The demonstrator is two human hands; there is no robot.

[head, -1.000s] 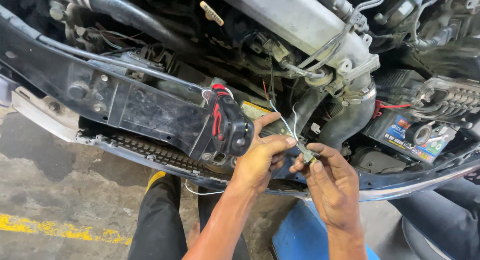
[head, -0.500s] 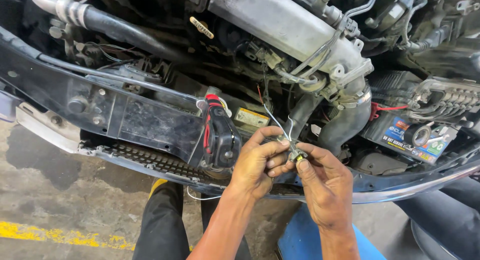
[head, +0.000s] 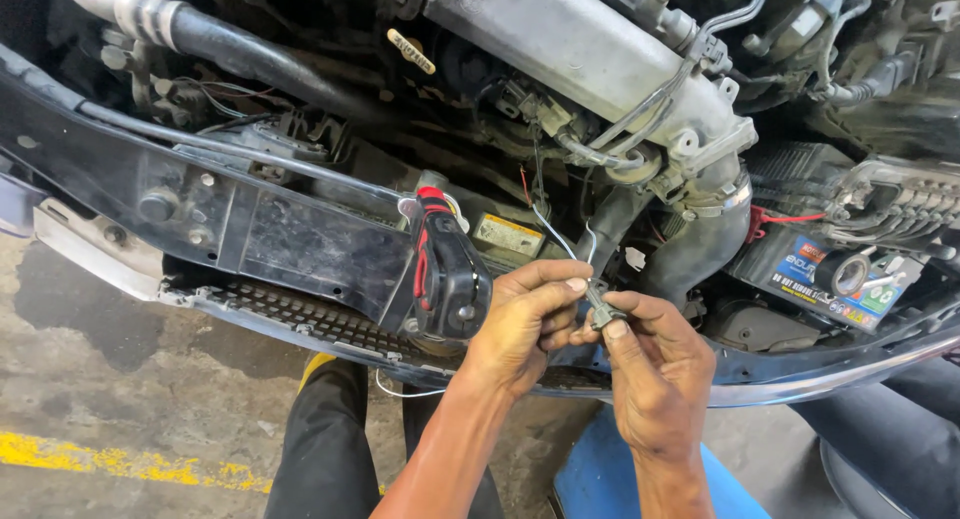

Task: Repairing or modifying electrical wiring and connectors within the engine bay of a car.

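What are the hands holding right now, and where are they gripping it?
Both hands pinch a small grey wiring connector: the right hand grips its lower body with thumb and fingers, the left hand its upper end, where thin wires come out.

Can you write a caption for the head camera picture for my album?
Two hands, left hand and right hand, pinch a small grey wire connector over an open engine bay.

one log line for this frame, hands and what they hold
left hand: pinching small connector | right hand: gripping same connector | thin wires: run up into engine bay
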